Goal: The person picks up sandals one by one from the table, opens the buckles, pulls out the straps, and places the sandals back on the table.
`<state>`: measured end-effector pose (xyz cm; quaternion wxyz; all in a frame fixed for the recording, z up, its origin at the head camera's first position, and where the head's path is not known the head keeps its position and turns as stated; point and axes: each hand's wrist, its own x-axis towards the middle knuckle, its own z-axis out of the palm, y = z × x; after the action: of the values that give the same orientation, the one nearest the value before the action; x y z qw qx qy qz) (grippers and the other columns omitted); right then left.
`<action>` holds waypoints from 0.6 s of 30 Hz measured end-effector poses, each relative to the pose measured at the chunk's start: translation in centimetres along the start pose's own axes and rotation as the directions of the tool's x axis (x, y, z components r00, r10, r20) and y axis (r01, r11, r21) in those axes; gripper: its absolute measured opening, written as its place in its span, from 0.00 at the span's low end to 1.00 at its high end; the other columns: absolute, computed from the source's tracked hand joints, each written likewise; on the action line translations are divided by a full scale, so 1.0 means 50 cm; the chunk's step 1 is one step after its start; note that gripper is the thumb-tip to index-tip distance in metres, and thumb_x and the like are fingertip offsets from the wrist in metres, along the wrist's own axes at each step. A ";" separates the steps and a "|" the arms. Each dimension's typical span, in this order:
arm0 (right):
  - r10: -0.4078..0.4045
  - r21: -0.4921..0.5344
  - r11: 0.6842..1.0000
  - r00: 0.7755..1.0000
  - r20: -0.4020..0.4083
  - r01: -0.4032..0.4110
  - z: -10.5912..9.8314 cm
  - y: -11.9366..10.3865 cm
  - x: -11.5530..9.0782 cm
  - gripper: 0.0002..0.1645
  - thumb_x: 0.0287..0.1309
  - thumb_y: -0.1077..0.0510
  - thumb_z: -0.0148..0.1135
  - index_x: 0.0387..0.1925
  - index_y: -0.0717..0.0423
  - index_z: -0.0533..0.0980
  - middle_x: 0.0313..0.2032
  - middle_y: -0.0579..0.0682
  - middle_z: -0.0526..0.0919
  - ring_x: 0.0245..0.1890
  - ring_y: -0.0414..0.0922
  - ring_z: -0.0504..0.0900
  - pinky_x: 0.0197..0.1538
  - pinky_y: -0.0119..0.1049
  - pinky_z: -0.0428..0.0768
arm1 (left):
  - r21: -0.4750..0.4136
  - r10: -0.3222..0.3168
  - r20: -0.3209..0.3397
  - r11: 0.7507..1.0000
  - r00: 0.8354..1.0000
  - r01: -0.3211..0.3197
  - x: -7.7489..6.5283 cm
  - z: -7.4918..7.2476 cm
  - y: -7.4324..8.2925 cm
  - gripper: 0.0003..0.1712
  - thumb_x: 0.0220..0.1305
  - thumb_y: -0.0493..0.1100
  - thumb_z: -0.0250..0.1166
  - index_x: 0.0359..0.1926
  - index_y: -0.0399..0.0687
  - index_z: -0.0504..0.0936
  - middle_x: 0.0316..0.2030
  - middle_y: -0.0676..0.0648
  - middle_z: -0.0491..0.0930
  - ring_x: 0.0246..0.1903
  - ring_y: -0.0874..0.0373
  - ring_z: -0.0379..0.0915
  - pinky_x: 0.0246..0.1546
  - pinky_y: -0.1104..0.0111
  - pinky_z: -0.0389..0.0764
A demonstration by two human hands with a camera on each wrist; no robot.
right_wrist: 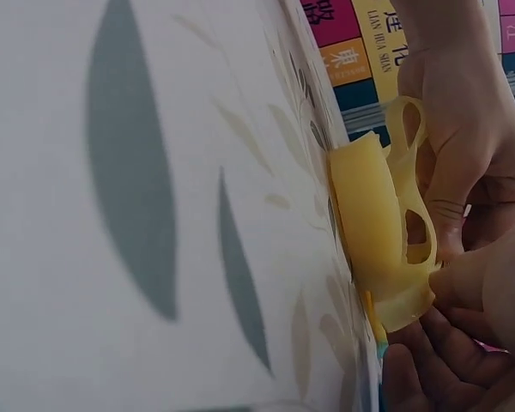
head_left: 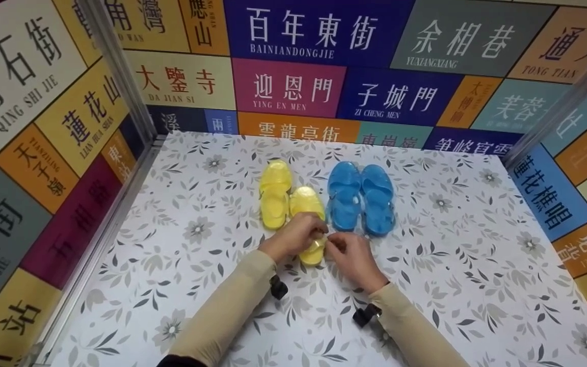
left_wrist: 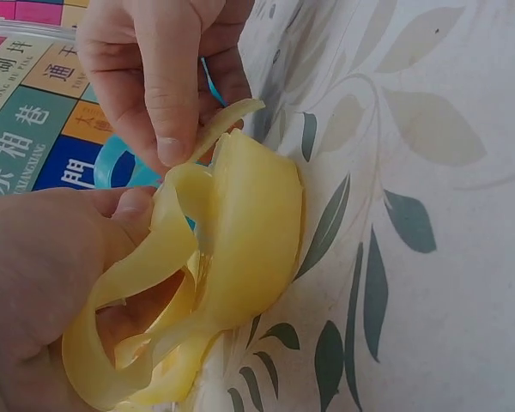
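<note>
In the head view, a yellow jelly sandal (head_left: pixel 312 258) lies on the patterned tabletop, toe away from me. My left hand (head_left: pixel 297 233) reaches over its middle. At its right side is my right hand (head_left: pixel 350 255). Seen from the left wrist, the left thumb and fingers hold the loose ankle strap of the sandal (left_wrist: pixel 262 227). There the right thumb and fingers pinch the strap's narrow end (left_wrist: pixel 232 118), whose tip sticks out past them. The right wrist view shows both hands meeting at the strap beside the heel (right_wrist: pixel 365 206). The buckle is largely hidden by fingers.
The matching yellow sandal (head_left: pixel 274 196) lies just left and farther back. A pair of blue sandals, one left (head_left: pixel 344 196) and one right (head_left: pixel 378 201), lies side by side to the right. Panels with printed signs (head_left: pixel 288 86) wall the table's back and sides.
</note>
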<state>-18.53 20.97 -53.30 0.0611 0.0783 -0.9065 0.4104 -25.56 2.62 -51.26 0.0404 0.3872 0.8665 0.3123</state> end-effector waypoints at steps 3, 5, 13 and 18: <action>-0.011 -0.003 1.000 1.000 0.014 0.011 -0.001 0.002 0.000 0.07 0.67 0.58 0.70 0.43 0.55 0.88 0.36 0.45 0.90 0.37 0.41 0.85 0.43 0.41 0.85 | -0.013 -0.008 -0.003 1.000 1.000 0.008 -0.002 0.001 0.000 0.17 0.59 0.23 0.65 0.45 0.41 0.91 0.41 0.45 0.88 0.44 0.51 0.84 0.52 0.67 0.83; -0.047 -0.018 0.999 0.999 0.011 0.047 -0.002 0.003 0.002 0.07 0.66 0.59 0.71 0.43 0.56 0.89 0.36 0.45 0.91 0.37 0.41 0.86 0.43 0.41 0.85 | -0.016 -0.004 -0.005 1.000 1.000 0.004 -0.002 0.002 -0.001 0.16 0.60 0.24 0.66 0.45 0.40 0.91 0.41 0.44 0.89 0.44 0.50 0.84 0.52 0.65 0.83; -0.106 -0.034 0.994 0.993 0.041 0.108 -0.007 0.002 0.013 0.05 0.66 0.61 0.70 0.38 0.54 0.90 0.31 0.43 0.89 0.34 0.41 0.84 0.41 0.39 0.83 | 0.002 -0.009 -0.007 1.000 1.000 0.009 0.003 0.002 -0.003 0.13 0.62 0.27 0.67 0.44 0.42 0.91 0.41 0.45 0.89 0.44 0.51 0.84 0.52 0.66 0.83; -0.014 -0.026 1.000 0.997 0.075 0.016 -0.009 -0.007 0.019 0.07 0.64 0.60 0.68 0.37 0.54 0.90 0.31 0.43 0.89 0.33 0.41 0.83 0.39 0.39 0.82 | 0.014 -0.001 0.002 1.000 1.000 0.001 0.005 0.002 -0.003 0.14 0.61 0.26 0.67 0.44 0.42 0.91 0.40 0.46 0.89 0.44 0.52 0.84 0.51 0.67 0.83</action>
<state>-19.37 21.01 -52.58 0.0315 0.0998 -0.9129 0.3946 -25.79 2.76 -51.38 0.0388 0.3871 0.8689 0.3060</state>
